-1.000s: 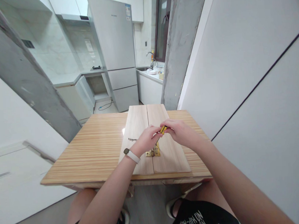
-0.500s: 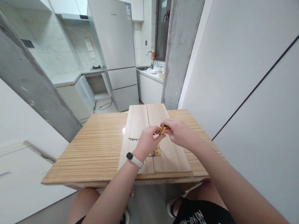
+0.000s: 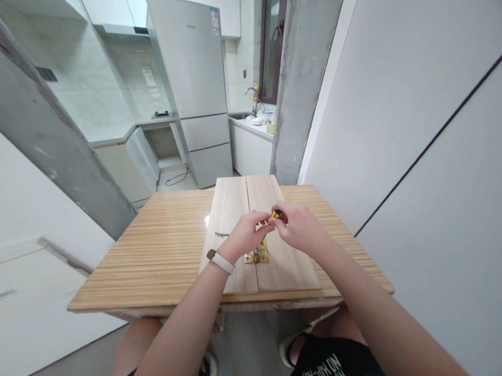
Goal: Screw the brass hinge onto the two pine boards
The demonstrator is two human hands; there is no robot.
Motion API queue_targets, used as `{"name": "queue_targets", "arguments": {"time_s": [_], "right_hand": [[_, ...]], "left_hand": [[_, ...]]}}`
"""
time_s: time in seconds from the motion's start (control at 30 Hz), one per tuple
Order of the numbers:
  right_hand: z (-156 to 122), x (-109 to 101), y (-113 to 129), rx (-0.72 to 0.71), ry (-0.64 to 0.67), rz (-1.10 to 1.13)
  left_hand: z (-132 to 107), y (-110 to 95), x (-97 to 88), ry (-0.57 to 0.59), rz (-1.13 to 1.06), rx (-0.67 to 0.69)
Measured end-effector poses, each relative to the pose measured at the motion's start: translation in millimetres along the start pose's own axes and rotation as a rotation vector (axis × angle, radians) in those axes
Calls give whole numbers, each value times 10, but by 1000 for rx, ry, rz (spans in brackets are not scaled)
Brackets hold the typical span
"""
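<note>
A small yellow-and-black tool [image 3: 275, 215] is held above the wooden boards, between my two hands; its exact kind is too small to tell. My right hand [image 3: 299, 223] is closed round its upper end. The thumb and fingertips of my left hand [image 3: 248, 231] pinch at its lower left end, partly hiding it. Below my left hand, a yellow printed packet [image 3: 261, 252] lies across the seam of two pale boards [image 3: 287, 268]. Several thin dark metal pieces, like screws [image 3: 220, 234], lie on the left board, partly behind my left hand.
The boards rest on a striped wooden table [image 3: 132, 263], whose front edge is just before my knees. A white panel wall [image 3: 421, 132] rises close on the right. Beyond the table stand a grey fridge [image 3: 196, 66] and a sink counter [image 3: 252, 145].
The tool has turned in my fingers, with its dark end now facing me more. My left wrist has shifted slightly left and up, uncovering more of the yellow packet.
</note>
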State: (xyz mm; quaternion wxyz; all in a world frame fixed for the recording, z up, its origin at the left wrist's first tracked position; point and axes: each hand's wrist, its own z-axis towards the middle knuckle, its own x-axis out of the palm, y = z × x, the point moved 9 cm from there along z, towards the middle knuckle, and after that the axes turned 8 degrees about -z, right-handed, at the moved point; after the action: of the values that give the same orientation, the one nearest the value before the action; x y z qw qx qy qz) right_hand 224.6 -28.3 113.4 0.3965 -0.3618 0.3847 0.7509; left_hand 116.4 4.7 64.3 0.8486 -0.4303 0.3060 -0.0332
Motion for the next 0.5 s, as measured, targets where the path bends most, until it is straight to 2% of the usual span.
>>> {"name": "queue_targets", "arguments": {"time_s": [0.17, 0.5], "right_hand": [[5, -50, 80, -220, 102, 189], [7, -47, -12, -128, 61, 52]], "left_hand": [[-15, -22, 2, 15, -5, 10], [10, -9, 42, 49, -4, -5]]}}
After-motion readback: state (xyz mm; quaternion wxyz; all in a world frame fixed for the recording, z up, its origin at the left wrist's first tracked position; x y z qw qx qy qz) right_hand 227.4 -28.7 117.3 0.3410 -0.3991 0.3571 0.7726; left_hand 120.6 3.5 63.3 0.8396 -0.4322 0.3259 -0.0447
